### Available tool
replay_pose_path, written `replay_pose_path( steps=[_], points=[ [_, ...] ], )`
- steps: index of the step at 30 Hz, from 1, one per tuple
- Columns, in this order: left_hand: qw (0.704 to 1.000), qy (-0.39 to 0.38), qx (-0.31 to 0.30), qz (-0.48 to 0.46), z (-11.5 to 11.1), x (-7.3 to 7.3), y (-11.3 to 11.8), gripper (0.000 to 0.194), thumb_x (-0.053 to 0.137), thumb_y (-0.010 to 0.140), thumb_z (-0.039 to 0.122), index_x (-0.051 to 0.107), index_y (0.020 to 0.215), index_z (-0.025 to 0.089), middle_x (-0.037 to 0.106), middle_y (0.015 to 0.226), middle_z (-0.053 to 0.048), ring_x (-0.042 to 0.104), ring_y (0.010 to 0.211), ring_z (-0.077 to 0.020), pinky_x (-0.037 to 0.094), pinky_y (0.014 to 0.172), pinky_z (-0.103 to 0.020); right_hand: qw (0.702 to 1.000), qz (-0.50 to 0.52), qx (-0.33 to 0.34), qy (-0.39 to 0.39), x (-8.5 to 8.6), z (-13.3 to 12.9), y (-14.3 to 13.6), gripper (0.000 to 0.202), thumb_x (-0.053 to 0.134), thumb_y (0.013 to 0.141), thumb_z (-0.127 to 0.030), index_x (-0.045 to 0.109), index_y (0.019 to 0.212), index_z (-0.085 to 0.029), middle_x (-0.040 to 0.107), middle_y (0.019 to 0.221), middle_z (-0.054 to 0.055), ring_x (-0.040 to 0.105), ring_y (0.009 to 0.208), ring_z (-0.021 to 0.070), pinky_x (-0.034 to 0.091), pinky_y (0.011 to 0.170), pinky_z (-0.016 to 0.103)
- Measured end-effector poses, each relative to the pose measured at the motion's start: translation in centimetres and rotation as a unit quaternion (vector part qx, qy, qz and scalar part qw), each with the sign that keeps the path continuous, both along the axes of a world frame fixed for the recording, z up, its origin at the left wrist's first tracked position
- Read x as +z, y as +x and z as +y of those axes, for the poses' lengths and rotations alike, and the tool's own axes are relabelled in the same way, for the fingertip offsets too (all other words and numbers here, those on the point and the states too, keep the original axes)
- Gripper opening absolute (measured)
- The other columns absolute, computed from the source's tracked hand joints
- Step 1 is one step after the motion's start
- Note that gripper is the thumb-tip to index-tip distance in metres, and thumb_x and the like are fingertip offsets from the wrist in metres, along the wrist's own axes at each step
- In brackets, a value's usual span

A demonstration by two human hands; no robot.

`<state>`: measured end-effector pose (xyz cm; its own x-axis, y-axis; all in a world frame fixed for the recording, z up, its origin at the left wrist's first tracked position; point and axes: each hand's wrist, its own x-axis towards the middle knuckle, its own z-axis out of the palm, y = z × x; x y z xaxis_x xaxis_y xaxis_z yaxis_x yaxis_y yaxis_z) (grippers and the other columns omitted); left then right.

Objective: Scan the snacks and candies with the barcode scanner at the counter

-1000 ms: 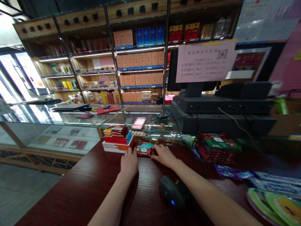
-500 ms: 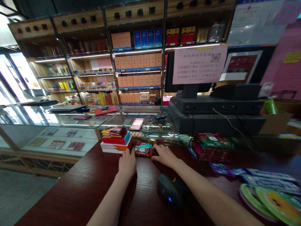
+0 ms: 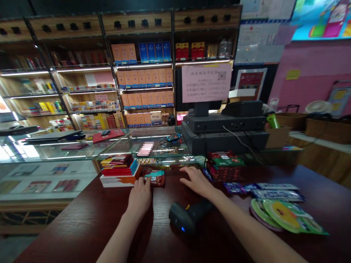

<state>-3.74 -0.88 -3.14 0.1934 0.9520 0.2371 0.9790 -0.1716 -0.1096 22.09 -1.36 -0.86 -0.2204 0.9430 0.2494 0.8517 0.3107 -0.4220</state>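
My left hand (image 3: 140, 195) rests at the front of a small red and teal packet (image 3: 155, 178), its fingertips beside the white and orange box under a stack of red and yellow packs (image 3: 120, 166). Its fingers point forward and lie close together; whether they grip the packet's edge is hard to tell. My right hand (image 3: 196, 181) is over the dark wooden counter (image 3: 161, 199), fingers apart and holding nothing. To its right is a pile of red and green packets (image 3: 223, 164). Between my forearms lies a black barcode scanner (image 3: 182, 219) with a blue light.
Purple and blue packets (image 3: 274, 191) and round green packages (image 3: 287, 215) lie at the right. Behind the counter stand a glass display case (image 3: 123, 140), a black register (image 3: 225, 137) with cables, and a screen bearing a pink notice (image 3: 205, 84). Shelves of boxes line the back.
My right hand has moved away from the red and teal packet to the right, its fingers spread. My left hand stays beside the packet. The camera view has turned to the right.
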Motion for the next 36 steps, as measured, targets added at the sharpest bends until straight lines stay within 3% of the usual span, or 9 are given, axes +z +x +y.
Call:
replay_pose_path(
  steps=[11,19,26,36],
  points=[
    [0.993,0.028,-0.108,-0.033,0.3,0.7,2.2,0.038,0.04,0.097,0.017,0.057,0.13,0.02,0.057,0.113,-0.012,0.054,0.101,-0.0241,0.046,0.091,-0.038,0.996,0.022,-0.033,0.079,2.6,-3.5,6.4,0.034,0.061,0.088,-0.023,0.063,0.121,-0.02,0.067,0.119,0.01,0.056,0.116,0.0239,0.041,0.104,0.037],
    [0.982,0.018,-0.186,-0.043,1.2,3.6,6.4,0.039,0.044,0.095,0.018,0.057,0.131,0.021,0.057,0.121,-0.01,0.053,0.113,-0.0232,0.044,0.097,-0.036,0.991,0.006,-0.078,0.113,4.9,-5.1,11.9,0.029,0.057,0.088,-0.024,0.065,0.117,-0.022,0.069,0.117,0.008,0.059,0.112,0.0239,0.042,0.101,0.038],
    [0.966,0.047,-0.254,-0.01,1.7,6.2,11.0,0.038,0.048,0.092,0.018,0.059,0.129,0.023,0.057,0.123,-0.009,0.052,0.114,-0.0259,0.042,0.1,-0.041,0.982,0.006,-0.138,0.131,4.9,-5.2,16.1,0.027,0.057,0.088,-0.024,0.066,0.114,-0.022,0.07,0.112,0.007,0.06,0.109,0.0231,0.044,0.099,0.036],
    [0.947,0.038,-0.319,-0.024,1.8,7.4,17.4,0.042,0.048,0.094,0.022,0.052,0.136,0.025,0.058,0.127,-0.008,0.051,0.117,-0.0247,0.043,0.099,-0.038,0.97,-0.012,-0.203,0.131,4.5,-4.6,19.8,0.022,0.056,0.09,-0.028,0.069,0.106,-0.022,0.072,0.113,0.006,0.059,0.11,0.0261,0.044,0.095,0.039]
  ],
)
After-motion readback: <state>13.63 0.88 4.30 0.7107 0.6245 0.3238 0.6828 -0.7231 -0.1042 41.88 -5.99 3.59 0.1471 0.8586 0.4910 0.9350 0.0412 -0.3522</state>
